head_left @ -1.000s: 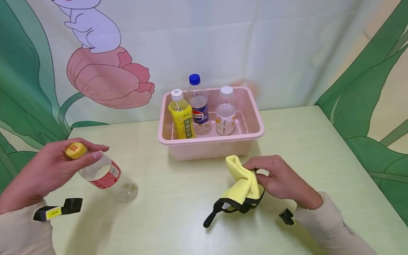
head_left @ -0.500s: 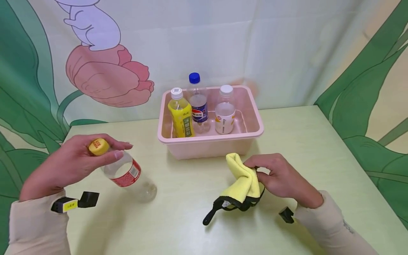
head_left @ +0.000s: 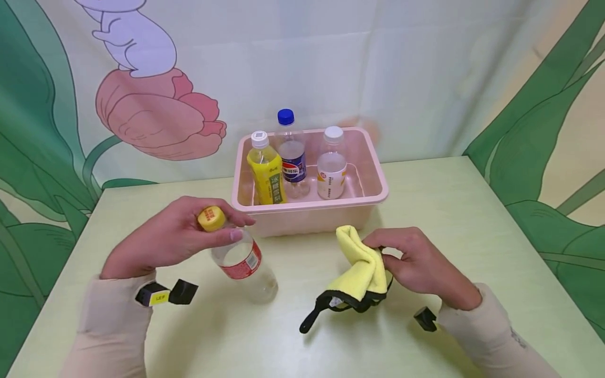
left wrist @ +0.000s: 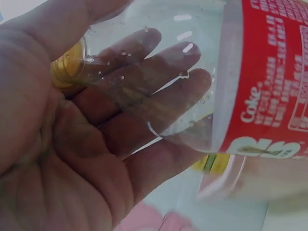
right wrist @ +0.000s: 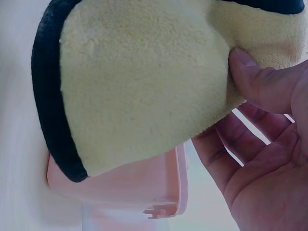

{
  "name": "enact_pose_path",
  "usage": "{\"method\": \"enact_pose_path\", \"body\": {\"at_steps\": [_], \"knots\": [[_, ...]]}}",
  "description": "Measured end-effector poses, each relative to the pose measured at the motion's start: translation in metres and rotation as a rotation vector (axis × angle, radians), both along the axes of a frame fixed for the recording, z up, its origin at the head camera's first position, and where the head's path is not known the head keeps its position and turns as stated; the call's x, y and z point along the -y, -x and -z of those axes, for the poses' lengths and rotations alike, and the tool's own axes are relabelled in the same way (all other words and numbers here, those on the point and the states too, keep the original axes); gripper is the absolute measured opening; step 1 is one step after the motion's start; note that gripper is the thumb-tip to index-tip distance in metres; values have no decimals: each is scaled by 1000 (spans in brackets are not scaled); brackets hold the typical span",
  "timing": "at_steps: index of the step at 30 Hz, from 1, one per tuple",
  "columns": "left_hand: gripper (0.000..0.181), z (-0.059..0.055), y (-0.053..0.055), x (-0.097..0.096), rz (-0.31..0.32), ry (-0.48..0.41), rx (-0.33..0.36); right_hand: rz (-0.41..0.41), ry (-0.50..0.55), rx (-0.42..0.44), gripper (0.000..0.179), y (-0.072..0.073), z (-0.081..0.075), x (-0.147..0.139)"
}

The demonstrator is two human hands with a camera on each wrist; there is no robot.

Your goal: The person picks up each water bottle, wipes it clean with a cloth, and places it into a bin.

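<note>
My left hand holds a clear plastic Coke bottle by its neck, thumb on one side and fingers on the other. The bottle tilts, its yellow cap up by the palm and its base toward the lower right. In the left wrist view the red label reads "Coke", and the fingers show through the clear wall. My right hand pinches a yellow cloth with black edging between thumb and fingers. The cloth hangs folded over the table, its black loop trailing to the lower left.
A pink bin stands at the back of the pale table. Inside are a yellow-labelled bottle, a blue-capped Pepsi bottle and a white-capped bottle. A printed curtain hangs behind.
My left hand has carried the Coke bottle to the right, from the table's left side to just in front of the bin's left end. The right hand and cloth have stayed nearly still.
</note>
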State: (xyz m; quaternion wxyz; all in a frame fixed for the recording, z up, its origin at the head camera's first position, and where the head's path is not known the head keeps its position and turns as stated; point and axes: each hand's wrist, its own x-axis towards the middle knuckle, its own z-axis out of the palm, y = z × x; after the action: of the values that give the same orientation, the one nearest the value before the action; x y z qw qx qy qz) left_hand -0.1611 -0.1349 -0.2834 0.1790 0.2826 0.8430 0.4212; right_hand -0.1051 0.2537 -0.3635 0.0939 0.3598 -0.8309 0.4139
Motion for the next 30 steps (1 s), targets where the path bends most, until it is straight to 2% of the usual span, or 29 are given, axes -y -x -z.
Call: {"method": "enact_pose_path", "body": {"at_steps": [3, 7, 12, 15, 21, 27, 30], "knots": [[13, 2, 1, -19, 19, -14, 36, 1, 7, -6, 48, -1, -1, -1], [16, 2, 3, -47, 37, -25, 42, 12, 18, -14, 47, -2, -2, -2], [18, 3, 5, -77, 77, -72, 19, 20, 43, -27, 43, -3, -5, -4], [20, 5, 5, -91, 70, -64, -23, 23, 62, -40, 42, -3, -6, -4], [23, 9, 6, -107, 64, -30, -75, 41, 109, -38, 42, -2, -9, 0], [27, 17, 9, -112, 51, -110, -61, 34, 146, -98, 39, 3, -12, 9], [31, 24, 9, -115, 70, -168, -52, 39, 183, -153, 40, 6, -16, 14]]}}
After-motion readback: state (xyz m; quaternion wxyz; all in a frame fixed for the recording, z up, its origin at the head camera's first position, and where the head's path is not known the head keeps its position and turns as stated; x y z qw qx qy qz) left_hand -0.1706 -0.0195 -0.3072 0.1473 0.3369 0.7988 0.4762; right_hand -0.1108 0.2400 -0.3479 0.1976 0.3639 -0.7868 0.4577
